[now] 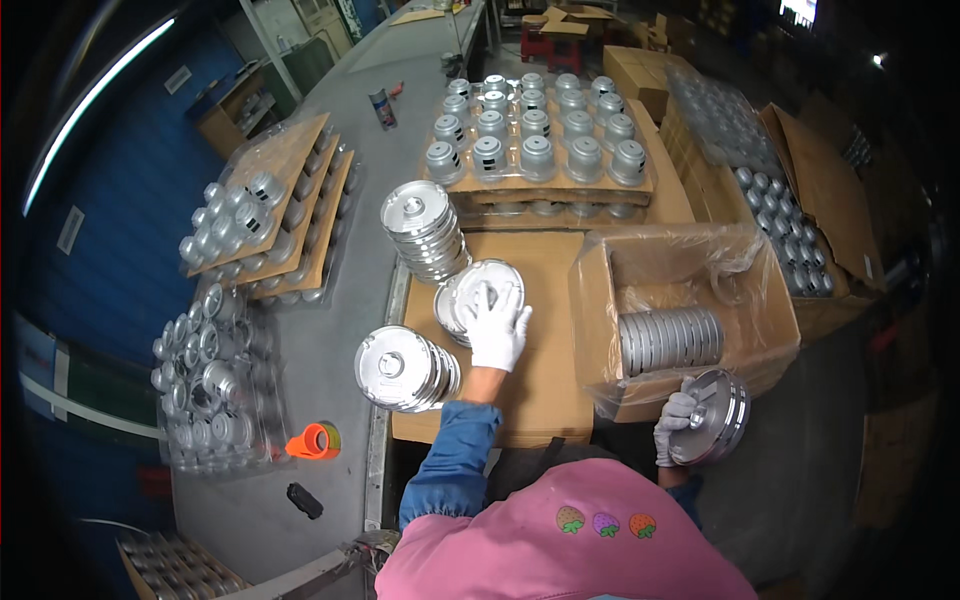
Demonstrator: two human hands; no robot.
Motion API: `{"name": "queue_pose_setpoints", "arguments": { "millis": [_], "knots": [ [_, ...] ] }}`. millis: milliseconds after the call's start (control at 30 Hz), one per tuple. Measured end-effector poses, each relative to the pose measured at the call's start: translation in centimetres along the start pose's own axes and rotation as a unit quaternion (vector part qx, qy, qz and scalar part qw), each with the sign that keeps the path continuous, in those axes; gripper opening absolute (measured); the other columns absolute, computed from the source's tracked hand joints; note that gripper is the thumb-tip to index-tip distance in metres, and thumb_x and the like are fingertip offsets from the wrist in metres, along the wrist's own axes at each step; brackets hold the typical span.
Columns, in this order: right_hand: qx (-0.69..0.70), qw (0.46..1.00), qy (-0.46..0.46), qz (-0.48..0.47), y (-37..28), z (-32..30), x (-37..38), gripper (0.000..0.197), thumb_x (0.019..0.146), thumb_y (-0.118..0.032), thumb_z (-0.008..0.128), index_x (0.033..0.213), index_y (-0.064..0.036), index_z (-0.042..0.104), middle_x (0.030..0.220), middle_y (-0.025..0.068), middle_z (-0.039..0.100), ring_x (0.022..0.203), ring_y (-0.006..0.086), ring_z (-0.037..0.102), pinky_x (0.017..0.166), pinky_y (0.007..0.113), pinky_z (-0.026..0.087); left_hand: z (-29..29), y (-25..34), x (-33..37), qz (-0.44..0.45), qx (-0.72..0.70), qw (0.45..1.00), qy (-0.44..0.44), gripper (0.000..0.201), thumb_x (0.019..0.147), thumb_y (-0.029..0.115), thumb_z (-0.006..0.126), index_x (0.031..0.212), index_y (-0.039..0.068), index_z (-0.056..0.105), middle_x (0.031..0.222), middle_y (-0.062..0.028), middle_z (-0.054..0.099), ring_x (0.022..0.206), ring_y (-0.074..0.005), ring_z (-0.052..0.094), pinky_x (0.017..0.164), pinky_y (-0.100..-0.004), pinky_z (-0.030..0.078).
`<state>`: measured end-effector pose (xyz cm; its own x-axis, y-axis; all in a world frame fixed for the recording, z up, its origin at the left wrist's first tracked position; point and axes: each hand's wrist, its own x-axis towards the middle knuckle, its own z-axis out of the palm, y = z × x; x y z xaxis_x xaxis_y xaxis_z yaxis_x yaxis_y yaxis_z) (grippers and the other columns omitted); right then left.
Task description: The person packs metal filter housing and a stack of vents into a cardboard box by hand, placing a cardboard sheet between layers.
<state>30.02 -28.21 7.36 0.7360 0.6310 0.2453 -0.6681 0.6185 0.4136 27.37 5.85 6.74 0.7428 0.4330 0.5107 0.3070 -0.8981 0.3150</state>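
My left hand (498,335), in a white glove, reaches over a round silver metal cover (503,273) with its fingers about the raised hub. Another cover (448,308) shows partly beneath it, offset to the left. On my right, the gloved right hand (675,422) grips a few silver covers (722,418) by the hub, tilted on edge just outside the carton's near side. Two stacks of like covers stand left of my left hand: a taller stack (418,225) farther off and another stack (398,368) nearer. The left fingertips are partly lost against the shiny metal.
A plastic-lined carton (590,318) at right holds a row of covers on edge (670,340). Behind lies a tray of silver cups (535,155). Stacked cup trays (300,215) fill the left bench, with an orange tape dispenser (313,441) and a black object (304,500) nearer.
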Motion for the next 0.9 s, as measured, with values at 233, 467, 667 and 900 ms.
{"name": "queue_pose_setpoints", "arguments": {
  "millis": [233, 467, 667, 900],
  "knots": [
    [-0.013, 1.000, 0.010, -0.008, -0.4, 0.6, -0.3, 0.047, 0.096, -0.028, 0.041, 0.134, 0.0010, 0.039, 0.085, 0.0035, 0.047, 0.079, 0.0145, 0.049, 0.073, 0.034, 0.049, 3.0, -5.2, 0.2, -0.076, 0.101, 0.984, -0.128, 0.044, 0.084, 0.038, 0.056, 0.125, 0.021, 0.055, 0.133, -0.0022, 0.050, 0.131, -0.0367, 0.032, 0.095, -0.0703, 0.023],
    [-0.069, 0.997, 0.014, -0.040, -0.2, 2.3, -0.8, 0.048, 0.095, -0.027, 0.044, 0.132, 0.0034, 0.041, 0.086, 0.0047, 0.047, 0.081, 0.0156, 0.052, 0.075, 0.033, 0.048, 1.9, -1.4, 0.8, -0.039, 0.063, 0.994, -0.080, 0.057, 0.084, 0.049, 0.056, 0.118, 0.003, 0.058, 0.130, -0.0167, 0.051, 0.127, -0.0380, 0.037, 0.102, -0.0565, 0.028],
    [-0.274, 0.955, 0.042, -0.103, -0.7, 2.4, 0.5, 0.046, 0.093, -0.036, 0.043, 0.125, -0.0035, 0.049, 0.097, 0.0063, 0.057, 0.083, 0.0240, 0.055, 0.075, 0.039, 0.047, -5.3, 9.0, -0.7, -0.078, -0.540, 0.817, -0.187, 0.039, 0.097, 0.029, 0.045, 0.117, -0.002, 0.058, 0.117, -0.0144, 0.061, 0.109, -0.0207, 0.056, 0.095, -0.0310, 0.042],
    [-0.560, 0.762, 0.217, -0.242, 2.8, 4.0, 2.8, 0.046, 0.085, -0.018, 0.064, 0.125, -0.0021, 0.048, 0.115, 0.0076, 0.057, 0.104, 0.0188, 0.055, 0.092, 0.033, 0.044, -6.6, 16.8, -3.6, -0.236, -0.726, 0.511, -0.395, 0.057, 0.098, 0.047, 0.034, 0.131, 0.002, 0.045, 0.128, -0.0112, 0.053, 0.116, -0.0210, 0.051, 0.099, -0.0357, 0.040]
  ]
}}
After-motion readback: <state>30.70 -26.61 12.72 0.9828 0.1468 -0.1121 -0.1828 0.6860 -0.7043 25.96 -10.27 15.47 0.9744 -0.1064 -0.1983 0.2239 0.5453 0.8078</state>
